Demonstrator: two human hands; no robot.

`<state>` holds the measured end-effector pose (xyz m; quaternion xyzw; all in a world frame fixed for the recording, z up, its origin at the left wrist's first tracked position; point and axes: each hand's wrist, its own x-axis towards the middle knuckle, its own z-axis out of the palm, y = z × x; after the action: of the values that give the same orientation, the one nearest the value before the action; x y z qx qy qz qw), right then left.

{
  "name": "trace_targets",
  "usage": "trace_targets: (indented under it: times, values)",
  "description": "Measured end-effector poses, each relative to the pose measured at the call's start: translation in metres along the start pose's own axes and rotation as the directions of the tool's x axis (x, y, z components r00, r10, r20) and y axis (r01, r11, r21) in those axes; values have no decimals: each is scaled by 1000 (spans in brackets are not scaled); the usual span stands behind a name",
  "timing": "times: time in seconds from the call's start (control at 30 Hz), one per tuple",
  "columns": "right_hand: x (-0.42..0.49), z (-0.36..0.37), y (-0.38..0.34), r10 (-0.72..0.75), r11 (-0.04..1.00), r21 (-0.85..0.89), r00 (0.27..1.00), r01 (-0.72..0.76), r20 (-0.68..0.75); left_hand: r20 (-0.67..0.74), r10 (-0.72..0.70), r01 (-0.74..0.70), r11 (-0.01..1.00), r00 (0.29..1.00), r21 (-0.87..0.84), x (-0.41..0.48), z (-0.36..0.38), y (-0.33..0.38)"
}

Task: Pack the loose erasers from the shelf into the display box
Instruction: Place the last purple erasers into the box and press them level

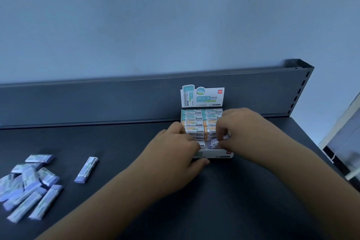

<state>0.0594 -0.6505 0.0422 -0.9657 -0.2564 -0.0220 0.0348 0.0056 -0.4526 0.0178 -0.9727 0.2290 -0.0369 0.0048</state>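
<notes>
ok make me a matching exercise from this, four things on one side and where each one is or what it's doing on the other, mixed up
Things
1. pile of erasers
2. lone eraser
3. left hand
4. right hand

Places or states
a. pinches a wrapped eraser over the front of the display box
b. lies by itself between the pile and the box
c. lies at the far left of the shelf
d. grips the box's front left corner

Pairs: 1-c, 2-b, 3-d, 4-a
</notes>
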Motion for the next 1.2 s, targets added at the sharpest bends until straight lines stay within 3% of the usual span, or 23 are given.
trace_targets:
  times: [0.27, 0.57, 0.73, 0.83, 0.93, 1.03, 1.2]
  values:
    - [1, 3, -2, 54, 997, -47, 998, -55, -16, 6, -19, 19, 995, 1000, -97, -3, -4, 2]
    - [4, 15, 4, 112, 993, 45, 994, -111, -4, -17, -75, 72, 990, 997, -122, -5, -4, 6]
    - [-2, 6, 0, 109, 991, 76, 991, -115, 72, -9, -55, 54, 992, 998, -117, -8, -6, 5]
    - [-8, 0, -5, 86, 996, -4, 988, -86, 125, -29, -41, 39, 997, 999, -61, -12, -5, 4]
    - [-17, -5, -14, 96, 995, -40, 982, -91, 160, 11, -8, 10, 991, 1000, -135, -16, -9, -1]
    - [-28, -8, -23, 114, 991, 60, 989, -120, 89, -56, -35, 19, 965, 998, -261, -26, -25, -9]
    - [-41, -11, -54, 141, 959, 261, 982, -105, -123, -236, -244, 191, 955, 941, -225, -49, -37, -22]
